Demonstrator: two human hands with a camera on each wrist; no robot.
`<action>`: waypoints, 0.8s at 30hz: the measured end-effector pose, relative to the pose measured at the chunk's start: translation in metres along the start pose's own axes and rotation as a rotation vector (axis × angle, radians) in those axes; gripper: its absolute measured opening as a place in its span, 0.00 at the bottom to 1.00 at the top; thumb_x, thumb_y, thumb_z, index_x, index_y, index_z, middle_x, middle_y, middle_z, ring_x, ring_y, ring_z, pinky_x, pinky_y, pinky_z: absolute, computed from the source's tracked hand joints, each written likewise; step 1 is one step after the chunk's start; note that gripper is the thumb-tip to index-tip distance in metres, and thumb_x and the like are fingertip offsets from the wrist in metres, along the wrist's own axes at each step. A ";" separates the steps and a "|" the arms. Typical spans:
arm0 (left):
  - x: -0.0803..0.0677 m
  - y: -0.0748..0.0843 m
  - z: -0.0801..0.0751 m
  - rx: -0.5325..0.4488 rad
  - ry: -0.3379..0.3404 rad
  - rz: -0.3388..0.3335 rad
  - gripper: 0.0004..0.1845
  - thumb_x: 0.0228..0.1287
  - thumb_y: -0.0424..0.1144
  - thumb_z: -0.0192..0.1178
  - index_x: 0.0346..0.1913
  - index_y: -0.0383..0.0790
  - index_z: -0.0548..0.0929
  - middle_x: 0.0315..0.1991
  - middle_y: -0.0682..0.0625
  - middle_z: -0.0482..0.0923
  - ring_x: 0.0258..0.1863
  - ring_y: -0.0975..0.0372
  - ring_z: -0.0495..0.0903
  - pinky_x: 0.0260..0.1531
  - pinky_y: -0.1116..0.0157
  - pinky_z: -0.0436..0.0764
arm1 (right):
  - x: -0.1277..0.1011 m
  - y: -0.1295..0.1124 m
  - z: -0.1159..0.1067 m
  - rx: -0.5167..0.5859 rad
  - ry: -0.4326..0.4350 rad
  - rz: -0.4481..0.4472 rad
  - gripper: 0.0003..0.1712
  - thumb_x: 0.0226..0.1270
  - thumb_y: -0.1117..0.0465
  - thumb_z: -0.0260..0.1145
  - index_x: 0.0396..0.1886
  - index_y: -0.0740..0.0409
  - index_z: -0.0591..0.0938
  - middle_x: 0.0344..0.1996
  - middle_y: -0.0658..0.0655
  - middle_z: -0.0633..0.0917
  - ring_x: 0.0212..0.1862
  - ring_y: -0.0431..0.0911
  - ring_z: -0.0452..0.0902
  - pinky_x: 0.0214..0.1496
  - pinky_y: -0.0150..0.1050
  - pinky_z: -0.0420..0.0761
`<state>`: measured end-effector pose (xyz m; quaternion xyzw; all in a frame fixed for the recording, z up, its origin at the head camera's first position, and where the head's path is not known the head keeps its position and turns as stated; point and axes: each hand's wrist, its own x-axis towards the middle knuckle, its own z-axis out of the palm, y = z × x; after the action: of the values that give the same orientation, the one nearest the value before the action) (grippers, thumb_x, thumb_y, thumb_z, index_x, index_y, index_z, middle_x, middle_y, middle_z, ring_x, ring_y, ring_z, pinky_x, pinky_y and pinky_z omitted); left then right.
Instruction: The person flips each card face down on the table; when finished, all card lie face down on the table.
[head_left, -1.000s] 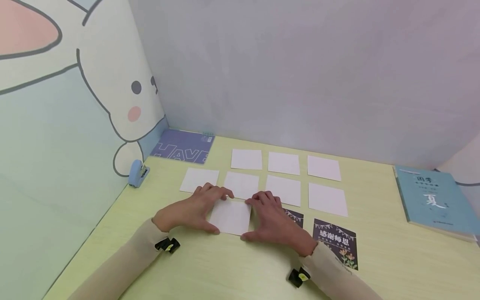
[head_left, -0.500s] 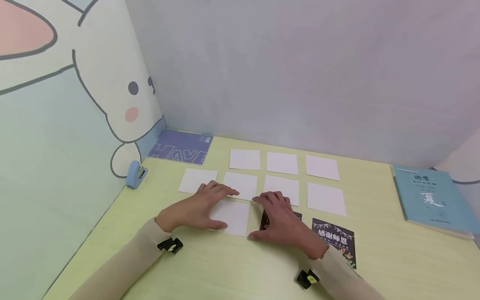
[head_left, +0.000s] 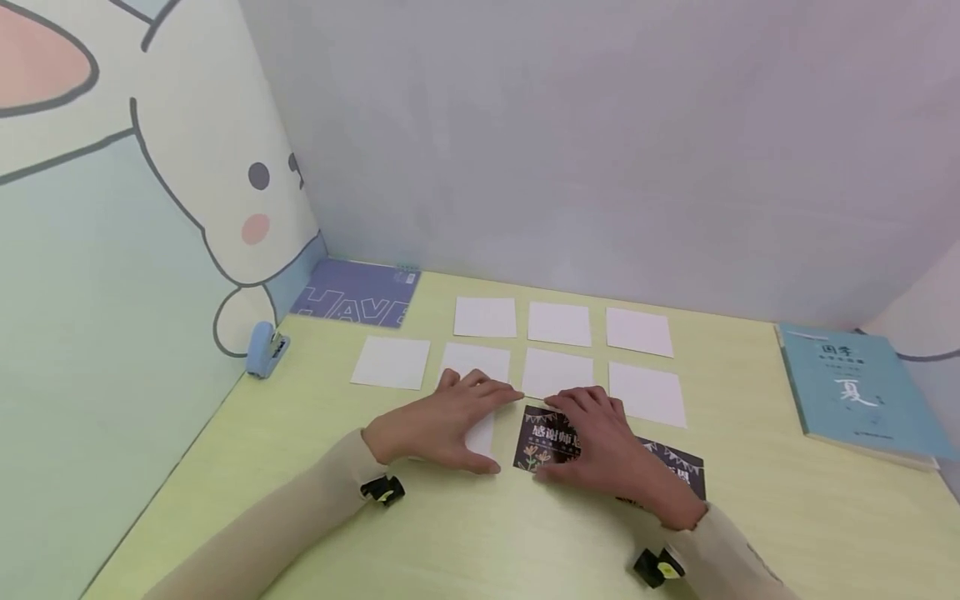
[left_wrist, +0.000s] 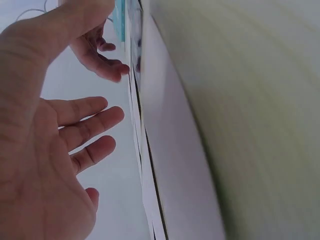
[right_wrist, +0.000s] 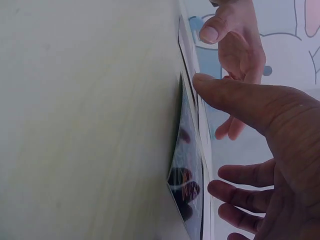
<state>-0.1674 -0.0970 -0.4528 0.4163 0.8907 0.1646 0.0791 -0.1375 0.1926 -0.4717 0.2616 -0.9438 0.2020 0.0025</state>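
- Left hand [head_left: 442, 421] lies flat, fingers straight, on a white card [head_left: 480, 433] at the table's [head_left: 465, 533] near edge.
- Right hand [head_left: 600, 446] rests with fingers spread and relaxed on a dark printed card [head_left: 543, 435], just beside that white card.
- 6 more white cards [head_left: 558, 323] sit behind; another dark card [head_left: 678, 467] peeks out under the right wrist.

Head view: high, facing down onto the table [head_left: 750, 517]. Wrist views: close, grazing its surface; all share the dark card [head_left: 551, 435].
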 end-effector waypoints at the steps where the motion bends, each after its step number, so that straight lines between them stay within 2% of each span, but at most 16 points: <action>1: 0.004 0.003 0.001 0.004 -0.001 0.009 0.52 0.61 0.66 0.72 0.84 0.52 0.64 0.79 0.56 0.71 0.74 0.60 0.65 0.55 0.57 0.60 | -0.002 0.002 -0.002 -0.003 -0.001 0.003 0.55 0.48 0.31 0.84 0.72 0.52 0.78 0.65 0.54 0.81 0.67 0.54 0.70 0.65 0.62 0.68; 9: 0.028 0.018 0.008 0.045 -0.069 0.028 0.54 0.60 0.69 0.70 0.84 0.49 0.64 0.79 0.55 0.69 0.74 0.61 0.65 0.60 0.55 0.62 | -0.016 0.013 -0.011 -0.045 -0.017 0.028 0.55 0.46 0.32 0.85 0.71 0.52 0.79 0.63 0.56 0.81 0.64 0.55 0.71 0.60 0.59 0.69; 16: 0.035 0.020 0.013 0.084 -0.088 0.022 0.54 0.60 0.71 0.70 0.84 0.48 0.64 0.79 0.55 0.68 0.74 0.61 0.64 0.61 0.56 0.63 | -0.020 0.015 -0.017 -0.071 -0.049 0.040 0.58 0.42 0.30 0.86 0.70 0.54 0.79 0.62 0.56 0.80 0.63 0.55 0.71 0.57 0.57 0.69; 24: 0.044 0.025 0.013 0.129 -0.110 0.019 0.54 0.58 0.68 0.74 0.82 0.48 0.66 0.76 0.53 0.70 0.71 0.59 0.64 0.65 0.55 0.65 | -0.022 0.016 -0.019 -0.049 -0.064 0.033 0.55 0.42 0.33 0.87 0.68 0.56 0.80 0.61 0.57 0.79 0.62 0.56 0.71 0.56 0.55 0.68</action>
<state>-0.1738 -0.0455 -0.4558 0.4372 0.8899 0.0844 0.0992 -0.1282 0.2233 -0.4632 0.2520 -0.9523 0.1702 -0.0245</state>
